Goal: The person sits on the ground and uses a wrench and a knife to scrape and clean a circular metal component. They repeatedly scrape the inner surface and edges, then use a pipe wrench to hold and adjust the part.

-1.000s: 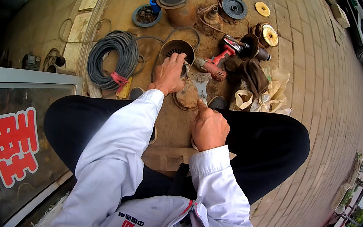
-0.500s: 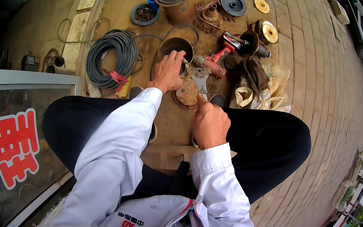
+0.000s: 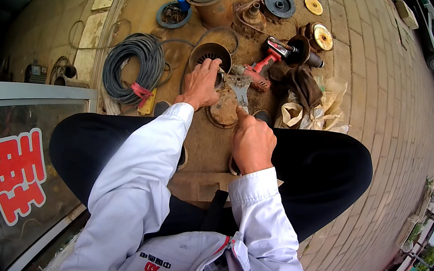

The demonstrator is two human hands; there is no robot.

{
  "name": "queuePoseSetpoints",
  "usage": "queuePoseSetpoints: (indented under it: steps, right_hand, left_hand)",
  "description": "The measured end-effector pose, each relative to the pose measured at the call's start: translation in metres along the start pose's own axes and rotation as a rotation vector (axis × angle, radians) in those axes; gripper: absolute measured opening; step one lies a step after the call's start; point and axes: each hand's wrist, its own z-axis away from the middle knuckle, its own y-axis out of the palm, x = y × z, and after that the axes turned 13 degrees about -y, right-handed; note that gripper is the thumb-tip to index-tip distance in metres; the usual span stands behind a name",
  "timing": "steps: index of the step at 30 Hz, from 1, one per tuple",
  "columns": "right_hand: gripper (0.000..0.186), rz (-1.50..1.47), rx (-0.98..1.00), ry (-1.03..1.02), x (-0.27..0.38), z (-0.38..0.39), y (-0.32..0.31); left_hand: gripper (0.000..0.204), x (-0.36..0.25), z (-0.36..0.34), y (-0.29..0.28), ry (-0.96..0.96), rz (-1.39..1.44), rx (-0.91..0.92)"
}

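My left hand (image 3: 200, 85) rests at the near rim of a round brown metal housing (image 3: 197, 56) with dark slots inside. Its fingers curl over a part there that the hand mostly hides. My right hand (image 3: 253, 142) is closed on the narrow end of a flat silvery metal tool (image 3: 241, 88) with a wide, flared head. That head lies beside the housing, over a rusty round plate (image 3: 223, 112) on the ground between my feet. Just beyond the tool lies a red cordless impact wrench (image 3: 263, 67).
Coiled dark cable (image 3: 117, 73) lies on the left, near a glass door (image 3: 37, 97). Farther off stand a rusty cylinder (image 3: 212, 16), a dish of small parts (image 3: 173, 16) and a grey disc (image 3: 279, 4). Pale bags (image 3: 331, 105) and a dark cloth (image 3: 303, 86) sit at right.
My right hand and the flat tool have shifted very slightly. The left hand keeps its place at the housing.
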Motion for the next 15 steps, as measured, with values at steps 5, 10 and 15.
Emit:
queuePoseSetpoints:
  steps: [5, 10, 15]
  right_hand:
    - [0.027, 0.001, 0.029, 0.066, 0.006, 0.012, 0.0]
    - [0.029, -0.014, 0.002, 0.006, -0.003, -0.005, 0.006]
    - [0.028, 0.007, 0.045, 0.04, -0.001, 0.007, 0.007]
  left_hand:
    - [0.084, 0.004, -0.003, 0.001, 0.017, 0.022, 0.016]
    - [0.085, 0.009, -0.006, 0.0, 0.037, 0.037, 0.03]
    - [0.087, 0.006, -0.006, -0.006, 0.042, 0.013, 0.09]
